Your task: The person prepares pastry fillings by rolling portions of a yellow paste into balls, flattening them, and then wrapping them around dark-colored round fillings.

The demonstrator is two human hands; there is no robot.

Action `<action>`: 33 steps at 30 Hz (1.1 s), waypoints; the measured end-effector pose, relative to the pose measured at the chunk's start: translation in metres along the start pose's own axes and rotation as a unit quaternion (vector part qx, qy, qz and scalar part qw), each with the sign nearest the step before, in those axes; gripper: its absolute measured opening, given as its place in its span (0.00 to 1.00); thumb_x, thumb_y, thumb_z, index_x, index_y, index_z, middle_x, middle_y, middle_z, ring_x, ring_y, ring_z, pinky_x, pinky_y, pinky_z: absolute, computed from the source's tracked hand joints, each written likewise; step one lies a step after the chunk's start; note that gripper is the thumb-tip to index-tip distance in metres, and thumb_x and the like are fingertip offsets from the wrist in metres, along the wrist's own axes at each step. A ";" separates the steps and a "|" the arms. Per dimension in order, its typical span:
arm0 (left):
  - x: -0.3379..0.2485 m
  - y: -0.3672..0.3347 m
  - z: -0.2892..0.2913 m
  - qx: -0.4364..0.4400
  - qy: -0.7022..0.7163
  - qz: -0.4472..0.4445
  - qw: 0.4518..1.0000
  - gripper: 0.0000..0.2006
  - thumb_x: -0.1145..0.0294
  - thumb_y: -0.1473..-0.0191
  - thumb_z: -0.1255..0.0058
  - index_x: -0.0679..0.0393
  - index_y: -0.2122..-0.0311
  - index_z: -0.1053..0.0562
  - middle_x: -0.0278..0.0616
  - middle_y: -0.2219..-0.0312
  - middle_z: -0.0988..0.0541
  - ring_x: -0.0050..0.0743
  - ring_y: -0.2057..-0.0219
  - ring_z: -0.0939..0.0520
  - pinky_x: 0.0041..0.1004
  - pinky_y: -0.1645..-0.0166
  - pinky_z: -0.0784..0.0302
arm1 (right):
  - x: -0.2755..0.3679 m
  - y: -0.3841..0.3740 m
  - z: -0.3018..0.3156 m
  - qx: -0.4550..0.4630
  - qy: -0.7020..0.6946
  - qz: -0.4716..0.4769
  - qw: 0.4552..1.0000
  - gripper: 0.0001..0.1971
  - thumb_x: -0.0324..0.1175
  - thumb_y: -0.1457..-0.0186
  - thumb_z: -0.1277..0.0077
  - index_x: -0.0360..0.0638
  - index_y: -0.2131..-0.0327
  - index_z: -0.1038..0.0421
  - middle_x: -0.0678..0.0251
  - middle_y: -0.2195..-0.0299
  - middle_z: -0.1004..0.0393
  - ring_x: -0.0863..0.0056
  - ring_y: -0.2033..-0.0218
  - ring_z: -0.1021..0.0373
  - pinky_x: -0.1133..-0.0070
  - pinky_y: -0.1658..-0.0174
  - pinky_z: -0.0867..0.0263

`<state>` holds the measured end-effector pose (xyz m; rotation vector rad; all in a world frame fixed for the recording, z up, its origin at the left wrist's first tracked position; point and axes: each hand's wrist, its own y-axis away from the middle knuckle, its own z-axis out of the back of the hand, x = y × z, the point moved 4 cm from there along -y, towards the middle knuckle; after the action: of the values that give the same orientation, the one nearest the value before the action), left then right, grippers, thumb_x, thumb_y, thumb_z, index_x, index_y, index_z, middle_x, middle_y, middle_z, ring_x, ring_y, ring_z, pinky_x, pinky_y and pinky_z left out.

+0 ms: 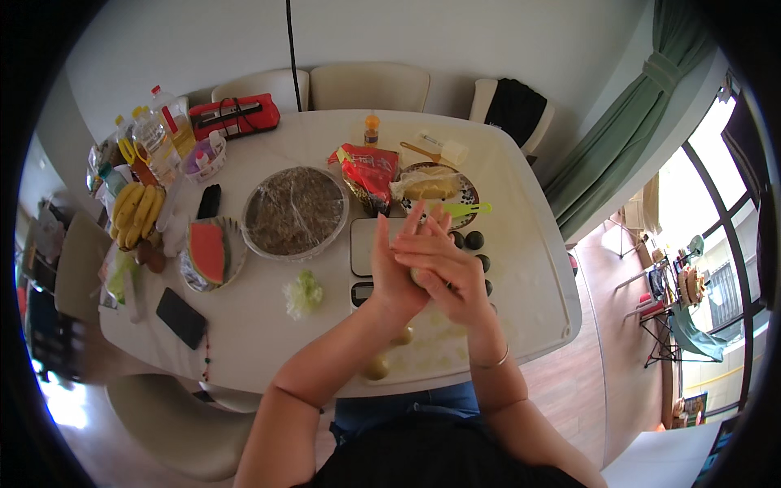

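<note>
My left hand (396,272) and my right hand (452,283) are pressed palm to palm above the table, with a pale green lump (416,277) partly showing between them. The fingers are mostly stretched out and the right ones cross over the left. Beneath them lies a flat kitchen scale (368,248), half covered. Several dark green balls (474,240) sit in a row just right of the hands. Two yellowish-green balls (374,368) rest by the near edge. A patterned plate (469,193) behind the hands carries a yellow dough-like mass (431,185) under plastic film and a bright green spatula (474,209).
Left of the scale are a large film-covered bowl (296,213) of dark brown filling, crumpled pale green film (303,294), a watermelon wedge (207,252) and a phone (181,317). Bananas (138,214) and oil bottles (154,138) crowd the left end. A red bag (366,175) stands behind.
</note>
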<state>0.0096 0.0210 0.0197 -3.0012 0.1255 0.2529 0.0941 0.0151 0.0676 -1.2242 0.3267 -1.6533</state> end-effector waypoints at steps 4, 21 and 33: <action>0.014 0.009 -0.002 -0.014 -0.114 -0.078 0.990 0.35 0.39 0.40 0.68 0.53 0.35 0.47 0.42 0.36 0.44 0.39 0.34 0.44 0.40 0.32 0.52 | 0.012 -0.015 -0.012 -0.014 0.101 -0.017 0.995 0.16 0.28 0.45 0.54 0.29 0.55 0.27 0.51 0.53 0.25 0.57 0.49 0.30 0.65 0.39 0.44; -0.014 0.021 -0.035 0.012 -0.109 0.045 0.993 0.33 0.42 0.38 0.69 0.59 0.40 0.41 0.40 0.44 0.33 0.37 0.41 0.35 0.41 0.35 0.45 | -0.020 -0.014 0.008 -0.100 -0.122 -0.163 0.974 0.21 0.37 0.39 0.56 0.31 0.47 0.34 0.47 0.46 0.33 0.52 0.39 0.43 0.68 0.37 0.49; -0.010 0.010 -0.022 -0.006 -0.070 0.040 0.997 0.37 0.37 0.40 0.71 0.55 0.35 0.47 0.38 0.38 0.40 0.35 0.36 0.42 0.42 0.33 0.51 | -0.049 -0.017 0.001 -0.155 -0.011 -0.179 0.971 0.29 0.49 0.34 0.69 0.38 0.39 0.42 0.52 0.37 0.43 0.56 0.32 0.55 0.63 0.33 0.68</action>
<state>0.0018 0.0087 0.0416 -2.9813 0.2306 0.4715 0.0840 0.0637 0.0524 -1.6074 0.3775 -1.9465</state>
